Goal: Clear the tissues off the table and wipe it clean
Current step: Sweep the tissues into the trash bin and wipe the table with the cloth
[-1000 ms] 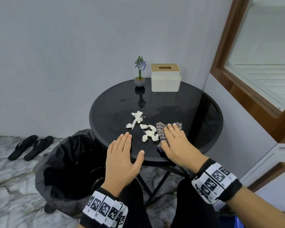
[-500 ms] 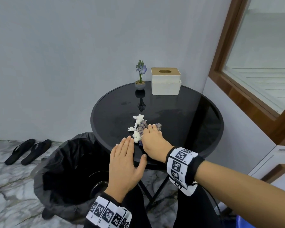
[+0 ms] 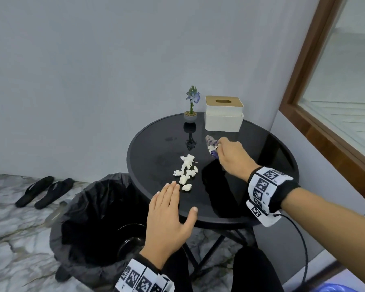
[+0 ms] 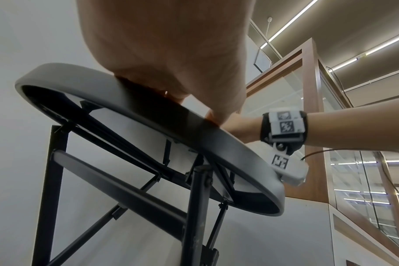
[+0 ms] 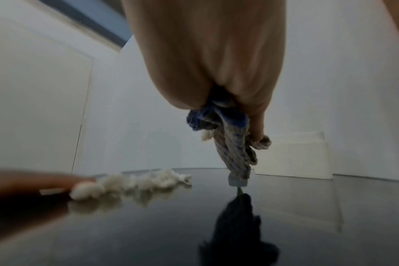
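Right hand (image 3: 230,157) is bunched around the checked cloth (image 3: 211,145), lifted over the round black table (image 3: 272,157), near its middle. Left hand (image 3: 169,216) lies flat, fingers straight, on the table's near edge. Torn tissues (image 3: 185,170) sit on the table just past those fingertips.

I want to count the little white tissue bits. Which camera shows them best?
The head view: the tissue bits lie spread out, seen from above. The right wrist view shows them low and blurry. The left wrist view shows none, only the table's underside.
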A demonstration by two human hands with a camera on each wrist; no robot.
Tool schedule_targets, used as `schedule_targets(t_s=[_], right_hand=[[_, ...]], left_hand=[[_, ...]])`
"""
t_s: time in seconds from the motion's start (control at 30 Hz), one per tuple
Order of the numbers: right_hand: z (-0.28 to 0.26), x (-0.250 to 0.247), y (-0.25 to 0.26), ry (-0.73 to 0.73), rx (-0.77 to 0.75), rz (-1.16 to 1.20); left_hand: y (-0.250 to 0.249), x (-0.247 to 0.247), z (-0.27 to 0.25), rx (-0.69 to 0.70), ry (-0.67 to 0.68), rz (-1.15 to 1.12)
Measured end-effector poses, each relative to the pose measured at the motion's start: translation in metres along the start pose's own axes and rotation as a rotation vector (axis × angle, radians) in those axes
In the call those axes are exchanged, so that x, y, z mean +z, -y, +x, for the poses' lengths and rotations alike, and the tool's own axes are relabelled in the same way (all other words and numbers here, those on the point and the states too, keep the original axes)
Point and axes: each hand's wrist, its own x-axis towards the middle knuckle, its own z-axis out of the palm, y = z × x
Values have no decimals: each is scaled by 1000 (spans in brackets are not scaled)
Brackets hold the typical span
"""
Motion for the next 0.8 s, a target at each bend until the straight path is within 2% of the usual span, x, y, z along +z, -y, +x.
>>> schedule_targets(t_s=[0.23, 0.5, 0.8], right_hand=[[25, 34, 3, 294, -95, -167], [36, 36, 4, 371, -94, -42], [30, 42, 21, 454, -224, 25]], left_hand=[[12, -5, 1, -70, -6, 5], [12, 1, -3, -45, -9, 16], [11, 6, -4, -49, -29, 9]])
